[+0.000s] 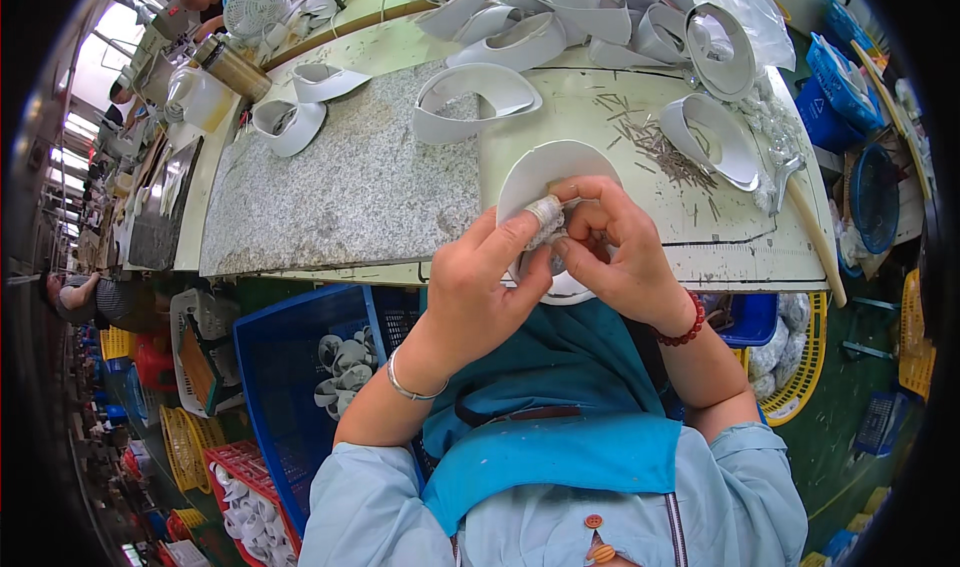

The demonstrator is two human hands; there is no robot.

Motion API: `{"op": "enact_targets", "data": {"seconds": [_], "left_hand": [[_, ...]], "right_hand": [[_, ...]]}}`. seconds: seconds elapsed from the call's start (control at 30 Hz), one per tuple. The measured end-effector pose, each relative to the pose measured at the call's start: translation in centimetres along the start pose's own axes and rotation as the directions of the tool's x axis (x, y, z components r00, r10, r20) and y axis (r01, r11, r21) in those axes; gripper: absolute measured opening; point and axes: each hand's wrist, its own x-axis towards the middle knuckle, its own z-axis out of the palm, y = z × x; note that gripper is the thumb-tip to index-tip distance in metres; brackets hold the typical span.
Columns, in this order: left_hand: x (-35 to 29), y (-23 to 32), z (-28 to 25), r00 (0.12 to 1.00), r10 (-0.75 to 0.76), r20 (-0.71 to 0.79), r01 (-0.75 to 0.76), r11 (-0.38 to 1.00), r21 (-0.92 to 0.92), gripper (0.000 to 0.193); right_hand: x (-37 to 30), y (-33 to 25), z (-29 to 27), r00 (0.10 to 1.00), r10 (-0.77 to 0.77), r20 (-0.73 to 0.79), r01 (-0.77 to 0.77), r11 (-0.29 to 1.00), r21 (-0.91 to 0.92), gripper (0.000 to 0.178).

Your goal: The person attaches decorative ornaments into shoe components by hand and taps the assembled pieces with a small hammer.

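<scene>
A white curved piece (555, 160) is held at the front edge of the surface (740, 222), pinched by the left hand (490, 277). The right hand's (620, 252) fingertips are gathered close beside; whether anything is pinched there cannot be told.

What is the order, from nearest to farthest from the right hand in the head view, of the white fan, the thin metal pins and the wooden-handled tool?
1. Thin metal pins, on the table beyond the right hand.
2. Wooden-handled tool, at the table's right end.
3. White fan, far upper left.
</scene>
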Motion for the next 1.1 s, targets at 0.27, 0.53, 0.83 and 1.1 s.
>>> {"op": "enact_targets", "data": {"seconds": [0.27,0.53,0.83,1.1], "left_hand": [[-0.2,0.1,-0.4,0.942,-0.335,0.032,0.336,0.932,-0.138,0.022],[-1.7,-0.8,0.7,0.898,-0.440,0.007,0.413,0.838,-0.358,0.017],[-2.0,-0.8,1.8,0.837,-0.547,0.022,0.481,0.715,-0.507,0.019],[-1.6,-0.7,1.3,0.969,-0.233,-0.079,0.223,0.968,-0.113,0.016]], "right_hand": [[-0.1,0.1,0.4,0.970,-0.236,-0.052,0.225,0.962,-0.157,0.060],[-0.4,1.0,0.9,0.925,-0.362,-0.110,0.283,0.855,-0.434,0.045],[-0.5,1.7,0.7,0.931,-0.340,-0.135,0.243,0.849,-0.469,0.012],[-0.3,0.5,0.7,0.938,-0.313,-0.152,0.236,0.894,-0.382,0.010]]}}
